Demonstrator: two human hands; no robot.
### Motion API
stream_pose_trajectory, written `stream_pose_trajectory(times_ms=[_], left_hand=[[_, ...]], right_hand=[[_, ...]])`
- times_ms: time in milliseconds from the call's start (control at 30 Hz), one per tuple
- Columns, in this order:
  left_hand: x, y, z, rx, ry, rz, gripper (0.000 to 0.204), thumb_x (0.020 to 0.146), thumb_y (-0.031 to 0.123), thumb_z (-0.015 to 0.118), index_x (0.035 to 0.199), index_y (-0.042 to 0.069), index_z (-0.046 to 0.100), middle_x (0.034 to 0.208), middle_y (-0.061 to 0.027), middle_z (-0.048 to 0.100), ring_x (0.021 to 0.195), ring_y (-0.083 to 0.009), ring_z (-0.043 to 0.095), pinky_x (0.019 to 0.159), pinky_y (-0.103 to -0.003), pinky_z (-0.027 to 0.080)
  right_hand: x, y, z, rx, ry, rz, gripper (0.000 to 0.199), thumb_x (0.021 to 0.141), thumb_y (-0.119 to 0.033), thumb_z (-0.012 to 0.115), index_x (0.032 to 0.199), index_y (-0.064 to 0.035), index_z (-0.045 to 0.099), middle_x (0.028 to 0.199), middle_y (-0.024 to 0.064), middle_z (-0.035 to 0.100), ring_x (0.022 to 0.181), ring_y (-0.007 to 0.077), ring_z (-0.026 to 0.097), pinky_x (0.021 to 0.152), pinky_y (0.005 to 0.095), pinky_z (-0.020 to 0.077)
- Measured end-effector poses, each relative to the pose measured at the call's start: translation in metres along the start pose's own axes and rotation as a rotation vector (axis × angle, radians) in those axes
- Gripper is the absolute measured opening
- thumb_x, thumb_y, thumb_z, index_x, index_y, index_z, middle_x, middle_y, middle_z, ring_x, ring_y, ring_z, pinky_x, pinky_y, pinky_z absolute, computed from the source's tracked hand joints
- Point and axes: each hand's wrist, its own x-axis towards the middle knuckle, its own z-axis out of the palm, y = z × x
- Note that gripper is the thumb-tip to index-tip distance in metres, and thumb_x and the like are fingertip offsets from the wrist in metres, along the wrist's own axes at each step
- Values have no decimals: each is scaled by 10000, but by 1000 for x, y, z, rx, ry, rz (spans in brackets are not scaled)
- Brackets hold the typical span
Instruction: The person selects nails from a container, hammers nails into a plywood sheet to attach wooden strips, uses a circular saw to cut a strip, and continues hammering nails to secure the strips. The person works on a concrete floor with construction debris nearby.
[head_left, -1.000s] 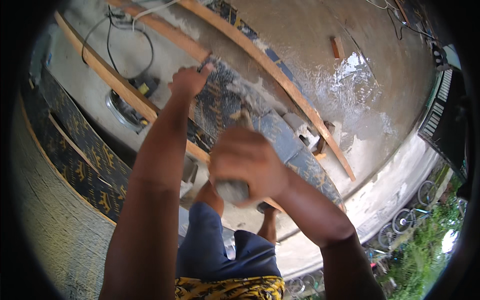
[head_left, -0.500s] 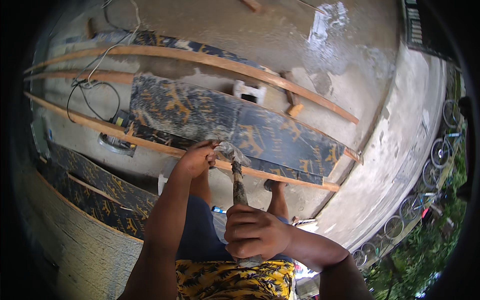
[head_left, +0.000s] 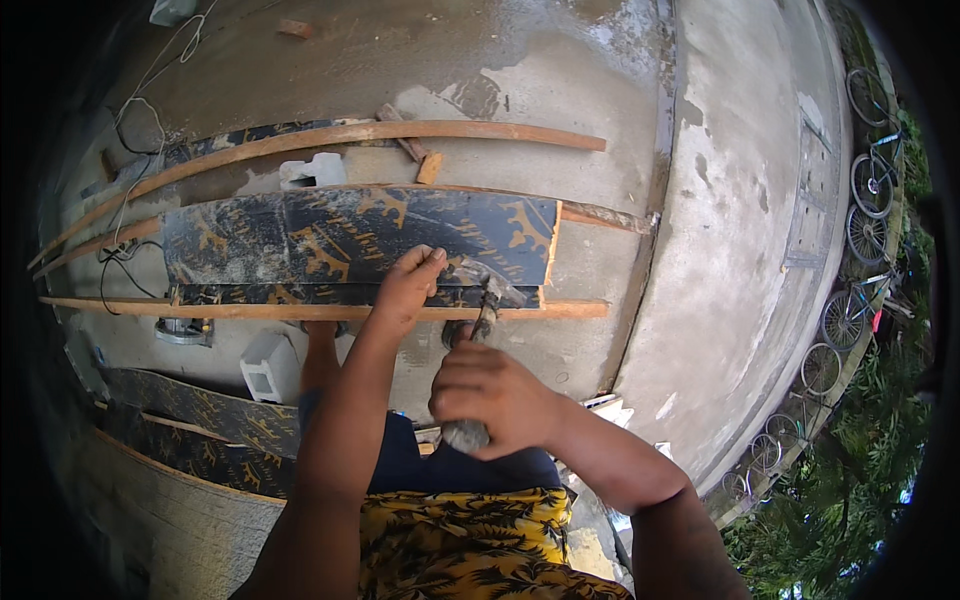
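Observation:
My right hand (head_left: 495, 390) is wrapped round the handle of a claw hammer (head_left: 487, 318), its worn grip end sticking out below my fist. The hammer's head is just above the near edge of a black plywood panel (head_left: 390, 235) with yellow print; whether it touches cannot be told. Beside the head, my left hand (head_left: 410, 285) is closed in a pinch, and whatever its fingertips hold is too small to make out. Along the panel's near side runs a long timber strip (head_left: 250, 311), passing under my left wrist.
Behind the panel lies another timber (head_left: 480, 130). Hollow concrete blocks stand at the near left (head_left: 270, 368) and beyond the panel (head_left: 312, 170). A circular saw (head_left: 184, 330) and a cable (head_left: 125, 262) are to the left. Bicycles (head_left: 845, 318) line the right edge.
My view and both hands have shifted rightward along the panel, toward its right end. The hammer, still in my right hand, and my left fingers stay close together near the panel's edge.

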Motion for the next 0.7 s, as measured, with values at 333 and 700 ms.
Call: stream_pose_trajectory(times_ms=[333, 700], left_hand=[[100, -19, 34, 694, 368, 137, 392, 1055, 385, 559, 1049, 8, 665, 932, -137, 707, 860, -297, 673, 814, -438, 533], [234, -51, -10, 1634, 734, 532, 374, 1019, 459, 599, 1094, 134, 769, 1076, -76, 730, 1064, -278, 660, 986, -499, 431]], right_hand=[[-57, 97, -148, 115, 222, 552, 212, 811, 27, 764, 928, -44, 602, 849, 21, 621, 819, 123, 591, 758, 308, 497], [30, 192, -173, -56, 286, 571, 82, 873, -56, 728, 919, -46, 661, 730, 15, 599, 677, 126, 565, 663, 275, 452]])
